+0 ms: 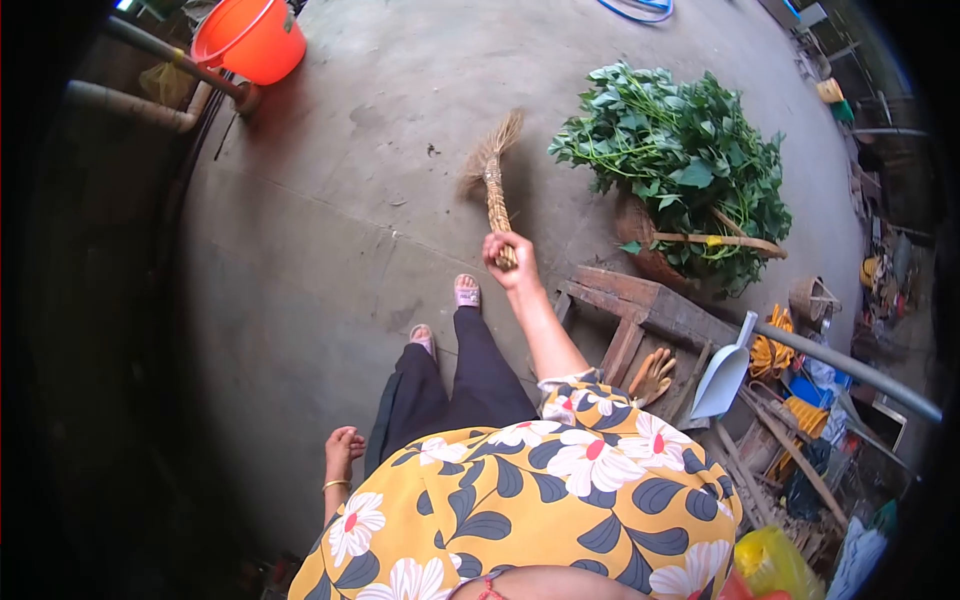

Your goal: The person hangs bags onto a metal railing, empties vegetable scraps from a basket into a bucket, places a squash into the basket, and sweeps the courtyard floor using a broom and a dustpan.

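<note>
A short straw hand broom (495,190) is gripped by its bound handle in my right hand (511,258), held out in front of me. Its frayed bristles point away from me, over the concrete floor. My left hand (344,450) hangs at my side with a bangle on the wrist; the fingers are loosely bent and I see nothing in them. To the right of the broom, a woven basket (650,240) with a curved handle is heaped with leafy green stems (680,150).
A wooden stool (640,300) stands close to my right arm, with a work glove (652,375) and a white dustpan (724,378) beside it. A metal pole (850,365) and piled clutter lie farther right. An orange bucket (250,40) sits at the far left.
</note>
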A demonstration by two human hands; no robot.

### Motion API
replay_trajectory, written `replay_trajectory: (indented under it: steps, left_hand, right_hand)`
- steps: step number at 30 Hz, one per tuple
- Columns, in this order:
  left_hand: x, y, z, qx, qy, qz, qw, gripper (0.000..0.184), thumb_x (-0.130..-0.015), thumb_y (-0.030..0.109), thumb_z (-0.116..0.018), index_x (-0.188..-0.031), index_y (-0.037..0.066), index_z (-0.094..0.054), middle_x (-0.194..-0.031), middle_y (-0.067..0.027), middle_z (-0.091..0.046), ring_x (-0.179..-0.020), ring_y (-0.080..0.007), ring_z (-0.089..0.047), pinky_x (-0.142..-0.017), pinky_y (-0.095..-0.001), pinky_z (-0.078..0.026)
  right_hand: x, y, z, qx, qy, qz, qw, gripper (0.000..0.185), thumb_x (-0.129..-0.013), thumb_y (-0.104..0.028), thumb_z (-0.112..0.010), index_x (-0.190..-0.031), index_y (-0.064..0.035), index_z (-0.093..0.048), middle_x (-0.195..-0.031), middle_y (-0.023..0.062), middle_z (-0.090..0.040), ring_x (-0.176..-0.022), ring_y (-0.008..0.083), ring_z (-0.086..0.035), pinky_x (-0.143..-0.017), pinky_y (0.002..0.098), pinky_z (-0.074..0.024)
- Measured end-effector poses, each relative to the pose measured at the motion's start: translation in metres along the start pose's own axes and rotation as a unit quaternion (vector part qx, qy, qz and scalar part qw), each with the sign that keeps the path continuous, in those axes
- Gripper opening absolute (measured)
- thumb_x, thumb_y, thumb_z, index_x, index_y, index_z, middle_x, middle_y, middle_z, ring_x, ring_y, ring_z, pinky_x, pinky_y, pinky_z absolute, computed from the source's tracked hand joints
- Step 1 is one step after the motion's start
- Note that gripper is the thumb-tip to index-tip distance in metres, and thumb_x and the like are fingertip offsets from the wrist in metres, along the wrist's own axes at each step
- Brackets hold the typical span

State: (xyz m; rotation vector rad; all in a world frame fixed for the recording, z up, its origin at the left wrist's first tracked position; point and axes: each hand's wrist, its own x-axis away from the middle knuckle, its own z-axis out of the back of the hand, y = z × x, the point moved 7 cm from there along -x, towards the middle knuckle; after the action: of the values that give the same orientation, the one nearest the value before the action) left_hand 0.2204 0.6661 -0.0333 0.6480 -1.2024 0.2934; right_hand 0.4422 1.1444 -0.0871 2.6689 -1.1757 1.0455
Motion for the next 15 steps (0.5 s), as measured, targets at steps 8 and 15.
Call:
replay_trajectory:
  steps: [8,15]
  left_hand:
    - [0.006,-0.032,0.029,0.100,0.066,-0.018,0.993,0.014,-0.085,0.016,-0.052,-0.094,0.005,-0.053,-0.070,-0.0057,-0.058,-0.056,-0.0122,-0.056,-0.047,-0.0209,-0.045]
    - [0.025,-0.096,0.071,0.156,0.081,-0.029,0.984,0.017,-0.085,0.018,-0.054,-0.096,0.004,-0.053,-0.071,-0.0059,-0.059,-0.058,-0.0130,-0.057,-0.050,-0.0221,-0.047]
  right_hand:
    - [0.139,0.087,0.013,0.233,0.064,-0.183,0.953,0.058,-0.075,0.003,-0.055,-0.122,-0.0166,-0.027,-0.067,0.0028,-0.042,-0.048,0.0109,-0.046,-0.039,0.0264,-0.0421]
    - [0.233,0.196,0.027,0.268,0.009,-0.505,0.821,0.052,-0.082,-0.005,-0.055,-0.125,-0.0177,-0.029,-0.066,0.0033,-0.043,-0.046,0.0086,-0.043,-0.037,0.0237,-0.0388]
